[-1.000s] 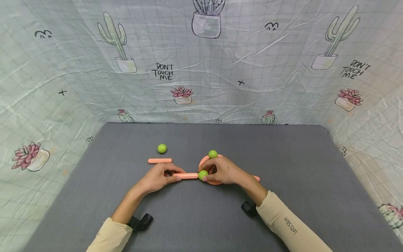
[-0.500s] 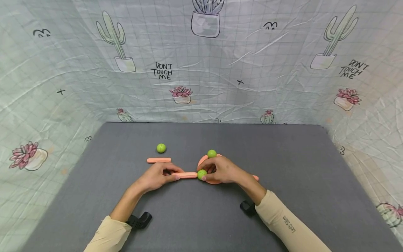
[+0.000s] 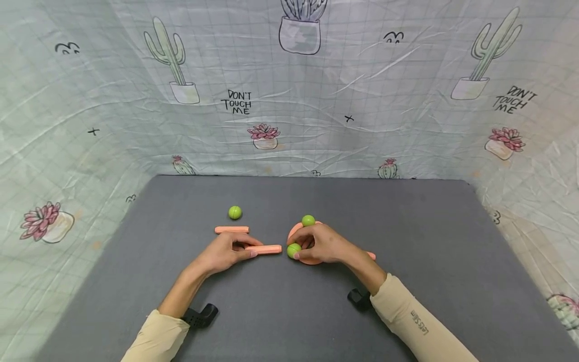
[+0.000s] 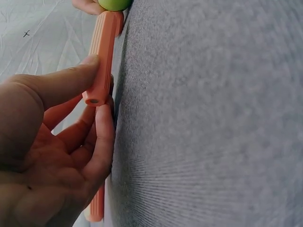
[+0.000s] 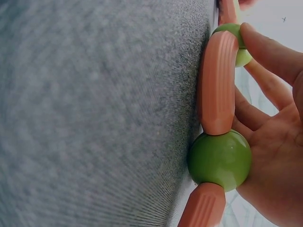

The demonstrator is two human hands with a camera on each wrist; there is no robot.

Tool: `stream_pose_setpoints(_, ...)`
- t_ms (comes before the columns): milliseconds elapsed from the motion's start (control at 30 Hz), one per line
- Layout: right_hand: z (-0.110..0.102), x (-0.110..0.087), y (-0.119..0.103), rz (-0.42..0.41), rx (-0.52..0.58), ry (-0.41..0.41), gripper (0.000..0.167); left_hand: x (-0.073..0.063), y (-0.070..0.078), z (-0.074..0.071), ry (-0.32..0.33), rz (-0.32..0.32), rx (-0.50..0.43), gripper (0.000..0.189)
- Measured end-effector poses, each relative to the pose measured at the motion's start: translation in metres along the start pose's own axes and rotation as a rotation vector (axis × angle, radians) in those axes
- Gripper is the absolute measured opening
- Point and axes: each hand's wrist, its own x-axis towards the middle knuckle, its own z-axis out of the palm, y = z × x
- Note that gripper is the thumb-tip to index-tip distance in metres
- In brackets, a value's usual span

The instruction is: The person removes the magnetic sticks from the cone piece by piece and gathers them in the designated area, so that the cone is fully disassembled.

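Observation:
My left hand (image 3: 229,252) pinches a straight orange ribbed rod (image 3: 270,249) between thumb and fingers, low over the table. The left wrist view shows a round dark spot in the near end of this rod (image 4: 100,71). Its far end points at a green ball (image 3: 293,251), with a narrow gap between them in the head view. My right hand (image 3: 325,244) grips that ball. From it a curved orange rod (image 5: 218,85) runs to another green ball (image 5: 220,161), where a further orange rod (image 5: 203,208) joins on. The right hand partly hides this ring-like assembly in the head view.
A green ball (image 3: 308,220) sits at the far side of the curved pieces. Beyond my left hand lie a loose straight orange rod (image 3: 231,230) and a loose green ball (image 3: 234,212). Patterned cloth (image 3: 298,100) borders the dark grey table (image 3: 407,216) behind and at the sides.
The left hand's rod end was right against the green ball; now a small gap separates them. Both hands keep their grip, and the head view has shifted slightly.

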Motion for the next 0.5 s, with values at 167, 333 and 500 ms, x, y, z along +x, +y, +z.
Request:
stream_pose_setpoints(167,0.000,-0.001,0.000,0.014,0.004,0.003,0.028,-0.001,-0.003,-0.001,0.035,0.006,-0.001,0.020)
stream_pose_setpoints(333,0.000,-0.001,0.000,0.028,0.002,0.003,0.029,-0.008,-0.008,-0.006,0.107,0.027,0.020,0.019)
stream_pose_setpoints(500,0.000,-0.002,0.000,0.028,-0.006,0.010,0.029,-0.012,-0.013,-0.013,0.155,0.030,0.017,0.016)
